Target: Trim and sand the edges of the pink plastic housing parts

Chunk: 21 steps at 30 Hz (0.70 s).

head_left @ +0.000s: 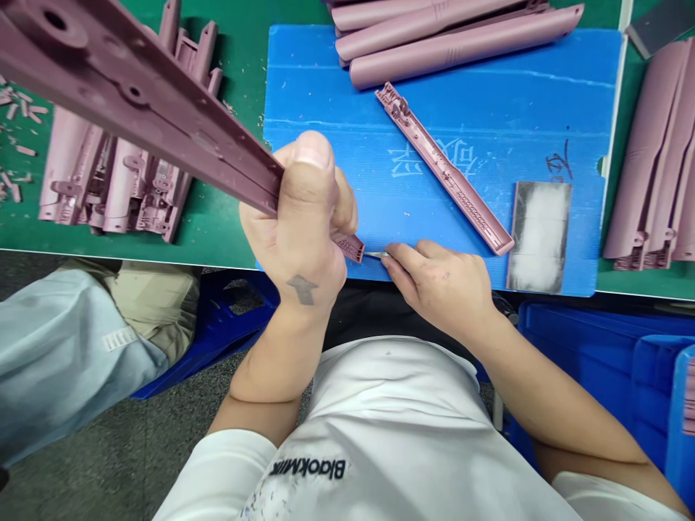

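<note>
My left hand [307, 210] is closed around a long pink plastic shell [190, 137], which rises toward the camera at the upper left. The shell's lower end shows below my fingers. My right hand [448, 286] pinches a thin pointed metal blade [374, 254], its tip at or very near that lower end; the handle is hidden in my fingers. Beyond my hands, a second pink shell [445, 170] lies open side up, slanting across a blue corrugated sheet [326, 94]. A dark block with a whitened face [538, 235] sits near the sheet's right edge.
Pink shells are stacked at the sheet's back [456, 43], and more lie at left [116, 181] and right [651, 152]. Pink scraps [19, 108] dot the green table [217, 217]. Another person's sleeve [70, 347] is at left. Blue bins [586, 354] stand lower right.
</note>
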Available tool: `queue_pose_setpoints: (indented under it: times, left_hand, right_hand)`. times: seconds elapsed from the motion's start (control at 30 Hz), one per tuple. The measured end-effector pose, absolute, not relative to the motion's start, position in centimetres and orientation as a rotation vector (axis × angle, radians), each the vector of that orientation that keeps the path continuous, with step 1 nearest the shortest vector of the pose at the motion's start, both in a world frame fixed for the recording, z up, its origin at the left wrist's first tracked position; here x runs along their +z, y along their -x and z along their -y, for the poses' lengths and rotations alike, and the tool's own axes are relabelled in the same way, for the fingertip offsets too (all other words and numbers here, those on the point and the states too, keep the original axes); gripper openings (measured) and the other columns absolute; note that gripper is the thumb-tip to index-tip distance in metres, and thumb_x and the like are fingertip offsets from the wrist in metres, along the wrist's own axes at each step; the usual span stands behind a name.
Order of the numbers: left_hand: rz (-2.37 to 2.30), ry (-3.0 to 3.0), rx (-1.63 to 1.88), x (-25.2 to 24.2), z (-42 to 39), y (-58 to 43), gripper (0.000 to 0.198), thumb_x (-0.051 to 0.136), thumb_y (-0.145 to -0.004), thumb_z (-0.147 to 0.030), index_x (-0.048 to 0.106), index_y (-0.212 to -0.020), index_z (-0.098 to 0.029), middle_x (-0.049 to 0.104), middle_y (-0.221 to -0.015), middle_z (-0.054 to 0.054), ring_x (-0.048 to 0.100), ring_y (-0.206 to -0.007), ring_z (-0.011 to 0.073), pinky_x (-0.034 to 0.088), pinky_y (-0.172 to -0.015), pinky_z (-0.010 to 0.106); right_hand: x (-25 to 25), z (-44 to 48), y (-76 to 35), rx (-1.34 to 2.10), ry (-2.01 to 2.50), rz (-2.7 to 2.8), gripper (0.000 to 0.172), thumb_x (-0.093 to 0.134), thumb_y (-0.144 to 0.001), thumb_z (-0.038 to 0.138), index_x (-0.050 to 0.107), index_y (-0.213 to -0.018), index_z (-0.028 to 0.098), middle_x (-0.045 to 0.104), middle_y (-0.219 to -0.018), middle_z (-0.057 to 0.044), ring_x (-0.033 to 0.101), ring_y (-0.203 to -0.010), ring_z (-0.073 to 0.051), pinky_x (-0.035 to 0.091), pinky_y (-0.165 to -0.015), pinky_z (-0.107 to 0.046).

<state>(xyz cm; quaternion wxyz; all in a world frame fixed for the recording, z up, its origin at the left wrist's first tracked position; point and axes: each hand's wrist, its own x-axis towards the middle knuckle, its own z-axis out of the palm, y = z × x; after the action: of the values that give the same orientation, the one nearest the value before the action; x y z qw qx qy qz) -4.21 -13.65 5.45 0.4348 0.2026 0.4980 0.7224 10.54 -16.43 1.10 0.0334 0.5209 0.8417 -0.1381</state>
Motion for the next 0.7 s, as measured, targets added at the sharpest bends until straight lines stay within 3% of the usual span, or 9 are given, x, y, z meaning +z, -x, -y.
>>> queue_pose_setpoints:
  times: [0.13, 0.27, 0.4, 0.57, 0.7]
  left_hand:
    - [-1.219, -0.539, 1.796, 5.02, 13.73, 4.47, 0.057, 0.062, -0.107, -0.038, 0.028, -0.065, -0.019, 0.036, -0.055, -0.002, 0.034, -0.047, 0.0065, 0.025, -0.052, 0.029]
    - [-1.232, -0.420, 1.803, 4.79, 13.81, 4.83, 0.057, 0.065, -0.107, -0.037, 0.029, -0.066, -0.019, 0.035, -0.056, -0.002, 0.037, -0.048, 0.0068, 0.028, -0.053, 0.030]
    - [-1.248, -0.529, 1.763, 4.88, 13.74, 4.82, 0.057, 0.064, -0.107, -0.038, 0.032, -0.064, -0.019, 0.034, -0.057, -0.002, 0.035, -0.048, 0.0076, 0.026, -0.054, 0.031]
    - [-1.236, -0.792, 1.801, 5.05, 13.58, 4.45, 0.067, 0.072, -0.098, -0.057, 0.029, -0.061, -0.021, 0.024, -0.062, -0.002, 0.025, -0.050, 0.0074, 0.021, -0.052, 0.030]
    - [-1.202, -0.772, 1.782, 5.21, 13.54, 4.60, 0.056, 0.060, -0.107, -0.042, 0.029, -0.064, -0.022, 0.022, -0.062, -0.002, 0.022, -0.050, 0.0089, 0.022, -0.051, 0.030]
  right_hand:
    - [1.14, 16.40, -10.26, -0.427, -1.629, -2.555, 0.058, 0.023, -0.116, 0.057, 0.074, -0.130, 0.033, 0.074, -0.095, -0.007, 0.065, -0.071, -0.019, 0.014, -0.061, -0.037]
    - [1.32, 16.34, -10.38, -0.454, -1.609, -2.557, 0.054, 0.026, -0.116, 0.056, 0.064, -0.146, 0.033, 0.076, -0.101, -0.009, 0.068, -0.075, -0.021, 0.015, -0.061, -0.037]
    - [1.57, 16.35, -10.49, -0.469, -1.557, -2.562, 0.054, 0.025, -0.116, 0.056, 0.069, -0.135, 0.032, 0.076, -0.097, -0.008, 0.066, -0.072, -0.020, 0.015, -0.060, -0.036]
    - [1.55, 16.63, -10.04, -0.420, -1.618, -2.539, 0.055, 0.023, -0.116, 0.054, 0.072, -0.128, 0.031, 0.074, -0.092, -0.007, 0.063, -0.067, -0.019, 0.013, -0.060, -0.037]
    - [1.44, 16.78, -9.76, -0.350, -1.640, -2.550, 0.054, 0.024, -0.117, 0.054, 0.072, -0.125, 0.032, 0.073, -0.090, -0.006, 0.059, -0.062, -0.018, 0.011, -0.059, -0.036]
